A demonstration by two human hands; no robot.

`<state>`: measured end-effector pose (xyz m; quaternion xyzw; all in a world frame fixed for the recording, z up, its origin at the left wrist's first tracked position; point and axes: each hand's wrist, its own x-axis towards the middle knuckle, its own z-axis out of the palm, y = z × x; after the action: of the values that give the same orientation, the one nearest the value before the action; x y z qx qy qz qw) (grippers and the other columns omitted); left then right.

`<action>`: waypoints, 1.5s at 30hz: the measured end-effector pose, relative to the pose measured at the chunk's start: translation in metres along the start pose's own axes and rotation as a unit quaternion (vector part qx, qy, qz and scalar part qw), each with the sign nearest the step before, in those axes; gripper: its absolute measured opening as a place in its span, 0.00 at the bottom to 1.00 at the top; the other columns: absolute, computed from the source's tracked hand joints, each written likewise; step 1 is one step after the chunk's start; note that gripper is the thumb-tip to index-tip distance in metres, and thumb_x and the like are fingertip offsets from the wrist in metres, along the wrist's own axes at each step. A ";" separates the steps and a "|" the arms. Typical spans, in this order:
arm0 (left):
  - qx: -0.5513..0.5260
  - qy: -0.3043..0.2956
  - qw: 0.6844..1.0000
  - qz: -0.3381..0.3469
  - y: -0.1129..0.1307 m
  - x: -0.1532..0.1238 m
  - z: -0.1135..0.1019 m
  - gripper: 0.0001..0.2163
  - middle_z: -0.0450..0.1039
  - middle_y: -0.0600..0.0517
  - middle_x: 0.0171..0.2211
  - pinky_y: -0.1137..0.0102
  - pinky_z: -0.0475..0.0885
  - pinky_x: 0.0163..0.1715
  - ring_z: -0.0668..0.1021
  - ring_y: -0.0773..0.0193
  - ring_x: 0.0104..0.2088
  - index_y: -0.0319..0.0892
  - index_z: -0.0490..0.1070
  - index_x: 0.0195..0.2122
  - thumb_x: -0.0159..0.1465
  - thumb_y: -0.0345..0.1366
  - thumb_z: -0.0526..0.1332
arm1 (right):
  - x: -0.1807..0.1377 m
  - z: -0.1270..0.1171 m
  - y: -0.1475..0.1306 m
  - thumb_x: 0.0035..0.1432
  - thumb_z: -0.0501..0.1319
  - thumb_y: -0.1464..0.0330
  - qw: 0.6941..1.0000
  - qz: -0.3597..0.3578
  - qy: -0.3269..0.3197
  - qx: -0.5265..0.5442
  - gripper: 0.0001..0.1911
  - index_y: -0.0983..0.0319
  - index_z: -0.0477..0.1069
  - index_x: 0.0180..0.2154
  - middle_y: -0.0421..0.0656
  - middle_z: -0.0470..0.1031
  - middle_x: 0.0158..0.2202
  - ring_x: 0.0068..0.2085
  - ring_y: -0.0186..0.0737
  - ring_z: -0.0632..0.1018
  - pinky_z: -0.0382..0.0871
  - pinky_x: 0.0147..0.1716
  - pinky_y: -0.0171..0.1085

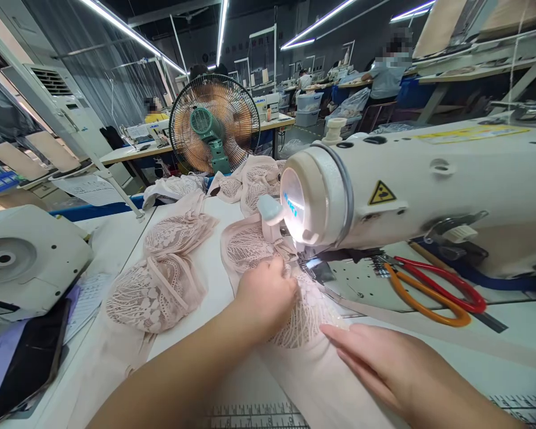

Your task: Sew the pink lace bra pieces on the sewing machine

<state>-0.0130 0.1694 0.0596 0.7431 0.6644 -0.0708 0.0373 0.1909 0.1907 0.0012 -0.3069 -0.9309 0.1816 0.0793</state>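
Observation:
A pale pink lace bra [301, 316] lies under the needle area of a white sewing machine [384, 185]. My left hand [268, 292] is closed on the bra's fabric just left of the presser foot [310, 265], with its fingertips partly hidden. Flat along the bra's right side rests my right hand [379, 357], fingers stretched out and touching the cloth. More lace bras [154, 292] lie to the left of my forearm, and others [254, 179] are heaped behind the machine head. The machine's lamp lights the stitching spot.
Orange-handled scissors [422, 298] and red-handled scissors [446, 280] lie right of the needle. A phone [31, 357] and papers are at the left, below another white machine [31, 268]. A large fan [214, 125] stands beyond the table. Printed ruler marks [259, 414] run along the front edge.

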 end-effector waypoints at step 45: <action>-0.184 -0.083 0.979 -0.033 -0.056 0.023 0.001 0.39 0.25 0.44 0.68 0.52 0.49 0.62 0.41 0.48 0.67 0.50 0.48 0.65 0.54 0.40 0.65 | 0.046 -0.019 -0.010 0.60 0.50 0.73 0.956 0.180 -0.178 -0.146 0.30 0.56 0.53 0.63 0.46 0.76 0.30 0.28 0.45 0.75 0.47 0.20 0.37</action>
<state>-0.0666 0.1984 0.0572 0.6929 0.6845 -0.0101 0.2265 0.1535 0.2164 0.0248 -0.4401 -0.8757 0.1070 -0.1674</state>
